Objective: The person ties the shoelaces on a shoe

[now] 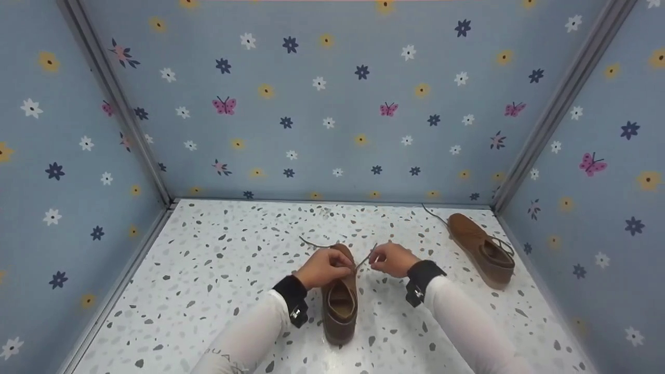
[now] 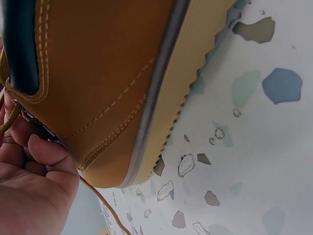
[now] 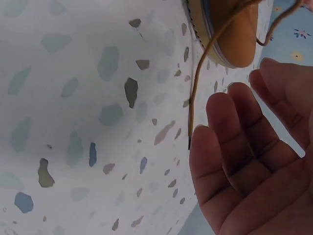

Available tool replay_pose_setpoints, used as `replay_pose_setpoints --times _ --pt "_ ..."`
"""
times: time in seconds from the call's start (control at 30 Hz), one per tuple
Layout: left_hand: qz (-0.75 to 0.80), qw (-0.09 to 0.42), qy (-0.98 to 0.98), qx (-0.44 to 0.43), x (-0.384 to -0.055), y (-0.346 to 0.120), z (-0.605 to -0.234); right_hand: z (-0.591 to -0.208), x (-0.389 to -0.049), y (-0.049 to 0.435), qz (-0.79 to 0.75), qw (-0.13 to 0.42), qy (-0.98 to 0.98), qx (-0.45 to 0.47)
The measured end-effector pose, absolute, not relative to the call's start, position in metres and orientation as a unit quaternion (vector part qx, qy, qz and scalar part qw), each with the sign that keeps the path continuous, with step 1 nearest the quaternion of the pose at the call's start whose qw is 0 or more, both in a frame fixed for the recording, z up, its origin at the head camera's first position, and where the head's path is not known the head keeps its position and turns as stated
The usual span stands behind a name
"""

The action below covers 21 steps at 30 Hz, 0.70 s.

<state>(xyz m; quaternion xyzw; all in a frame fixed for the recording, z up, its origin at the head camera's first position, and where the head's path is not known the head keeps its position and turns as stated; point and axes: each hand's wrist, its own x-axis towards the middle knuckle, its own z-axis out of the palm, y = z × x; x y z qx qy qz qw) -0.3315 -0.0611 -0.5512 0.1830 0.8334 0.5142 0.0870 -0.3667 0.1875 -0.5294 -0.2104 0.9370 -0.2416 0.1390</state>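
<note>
A brown lace-up shoe stands on the speckled surface, toe pointing away. My left hand is over its front, thumb and fingers curled at the lacing and pinching the shoelace; the exact grip is partly hidden. The left wrist view shows the shoe's stitched leather side and ridged sole close up. My right hand is just right of the shoe, fingers loosely bent with nothing between them. A lace end hangs beside its fingertips. Another lace end stretches left from the toe.
The matching brown shoe stands at the right near the side wall, one lace trailing toward the back. Blue flowered panels enclose the white speckled surface at the back and both sides.
</note>
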Motion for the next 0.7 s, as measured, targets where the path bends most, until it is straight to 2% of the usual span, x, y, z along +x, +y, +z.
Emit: replay_pose_setpoints --times 0.23,0.7 --pt "0.527 0.091 0.825 0.18 -0.333 -0.064 -0.553 -0.544 -0.361 0.17 -0.247 0.136 0.923 -0.262" --pt "0.535 0.1 0.823 0.165 -0.332 -0.063 -0.552 -0.558 -0.355 0.156 -0.25 0.072 0.919 -0.297"
